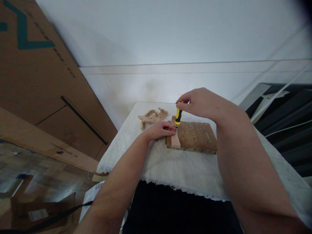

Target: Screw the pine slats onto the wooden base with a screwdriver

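My right hand (195, 102) grips the top of a yellow and black screwdriver (178, 115), which stands nearly upright with its tip down at a pale wooden piece (175, 141). That piece lies across the left end of a brown wooden board (197, 135) dotted with small holes. With fingers closed near the screwdriver's tip, my left hand (162, 129) touches the pale piece; whatever is between those fingertips is too small to make out. Just beyond my left hand, pale curved wooden parts (153, 116) rest on the cloth.
A white cloth with a frayed edge (185, 175) covers the table, which stands against a white wall (170, 35). A large cardboard box (44, 91) rises at the left. Dark panels (290, 120) lean at the right. More cardboard (41, 211) lies on the floor at lower left.
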